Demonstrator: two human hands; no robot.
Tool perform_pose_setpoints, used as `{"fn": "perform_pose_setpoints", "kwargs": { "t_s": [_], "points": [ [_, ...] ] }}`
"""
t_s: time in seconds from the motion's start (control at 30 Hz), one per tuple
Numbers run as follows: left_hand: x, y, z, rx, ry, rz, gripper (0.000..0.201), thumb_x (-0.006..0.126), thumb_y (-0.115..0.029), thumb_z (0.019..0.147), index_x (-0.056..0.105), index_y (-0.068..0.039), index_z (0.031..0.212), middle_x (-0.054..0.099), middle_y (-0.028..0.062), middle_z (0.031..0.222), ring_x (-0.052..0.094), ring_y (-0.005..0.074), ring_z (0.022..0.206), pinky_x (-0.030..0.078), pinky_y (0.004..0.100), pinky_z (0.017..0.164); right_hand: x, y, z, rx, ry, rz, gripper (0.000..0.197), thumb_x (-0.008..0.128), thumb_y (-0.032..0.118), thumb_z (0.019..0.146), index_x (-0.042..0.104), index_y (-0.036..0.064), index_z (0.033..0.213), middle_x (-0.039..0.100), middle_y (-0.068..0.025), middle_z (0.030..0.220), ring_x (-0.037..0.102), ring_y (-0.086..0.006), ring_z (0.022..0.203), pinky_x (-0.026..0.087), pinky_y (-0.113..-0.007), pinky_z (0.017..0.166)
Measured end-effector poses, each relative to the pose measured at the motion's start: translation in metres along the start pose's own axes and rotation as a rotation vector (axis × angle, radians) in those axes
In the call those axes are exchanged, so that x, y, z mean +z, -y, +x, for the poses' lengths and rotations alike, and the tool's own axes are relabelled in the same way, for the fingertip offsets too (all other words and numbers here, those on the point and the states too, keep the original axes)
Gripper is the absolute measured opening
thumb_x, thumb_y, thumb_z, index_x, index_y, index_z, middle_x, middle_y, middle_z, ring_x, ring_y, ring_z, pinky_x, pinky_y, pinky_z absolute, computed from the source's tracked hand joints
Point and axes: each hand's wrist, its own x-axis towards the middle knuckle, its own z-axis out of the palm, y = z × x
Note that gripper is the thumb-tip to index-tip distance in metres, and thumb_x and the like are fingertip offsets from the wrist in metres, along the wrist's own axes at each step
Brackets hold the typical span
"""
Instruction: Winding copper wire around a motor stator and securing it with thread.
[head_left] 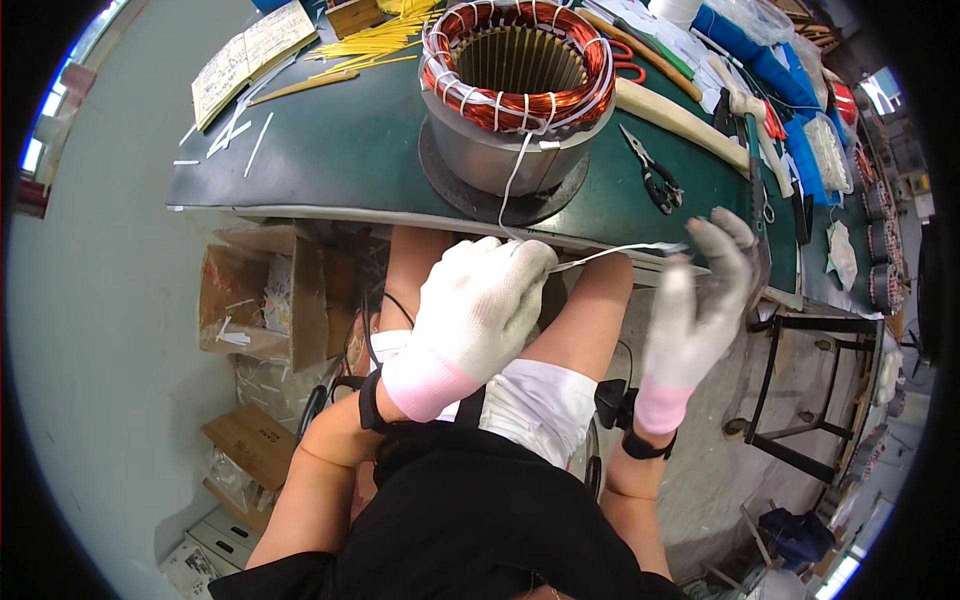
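Left white-gloved hand (485,300), mid-frame, fists a thin white cord (640,247), probably for tension; blurry right white-gloved hand (708,285), can't tell if it's pinching

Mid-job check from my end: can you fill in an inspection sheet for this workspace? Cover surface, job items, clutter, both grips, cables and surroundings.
Surface: green bench top, with loose white strips at its left.
Job's things: copper-wound stator upright on a round dark base; white cord hangs from the winding toward the left grip and extends toward the right.
Clutter: pliers, red-handled scissors, yellow strips, open notebook.
Left grip: white-gloved, closed on the cord.
Right grip: white-gloved, fingers blurred; hold on the cord cannot be confirmed.
Cables: black cable beside the person's left leg.
Surroundings: cardboard box with white scraps, left; black stool-like frame, right.
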Motion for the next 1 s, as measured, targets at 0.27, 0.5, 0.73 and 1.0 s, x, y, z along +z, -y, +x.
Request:
{"fn": "perform_pose_setpoints", "kwargs": {
  "t_s": [0.27,0.5,0.73,1.0],
  "points": [
    [-0.017,-0.001,0.008,-0.029,0.226,-0.029,0.022,0.057,0.002,0.078,0.059,-0.002,0.099,0.058,0.0135,0.083,0.057,0.0306,0.08,0.045,0.0392,0.074,0.008,-0.001,0.001,-0.46,0.496,-0.281,0.02,0.074,0.011,0.073,0.068,0.0159,0.091,0.061,-0.007,0.091,0.061,-0.0281,0.085,0.051,-0.037,0.073],
    [-0.054,0.022,0.079,0.397,-0.103,0.417,0.05,0.057,-0.002,0.072,0.051,-0.002,0.121,0.051,0.0185,0.123,0.047,0.0377,0.118,0.035,0.0452,0.102,-0.061,-0.011,0.019,0.606,0.096,1.545,0.021,0.064,0.01,0.087,0.044,0.0127,0.08,0.05,-0.0042,0.081,0.057,-0.0187,0.075,0.051,-0.038,0.077],
    [-0.037,0.042,0.101,0.401,0.036,0.433,0.04,0.06,-0.01,0.072,0.054,-0.003,0.111,0.057,0.0141,0.098,0.054,0.0327,0.095,0.041,0.0413,0.087,-0.135,-0.051,0.026,-0.446,0.701,-0.595,0.02,0.067,0.008,0.068,0.059,0.01,0.086,0.053,-0.0082,0.066,0.055,-0.0264,0.06,0.042,-0.04,0.057],
    [-0.042,0.041,0.102,0.405,0.044,0.357,0.032,0.066,-0.011,0.075,0.057,-0.005,0.104,0.057,0.0106,0.088,0.055,0.0296,0.087,0.04,0.0386,0.081,-0.163,-0.097,0.132,-0.916,0.756,-1.238,0.019,0.059,0.007,0.073,0.059,0.0099,0.092,0.059,-0.0055,0.077,0.054,-0.0252,0.074,0.043,-0.04,0.064]
  ]
}}
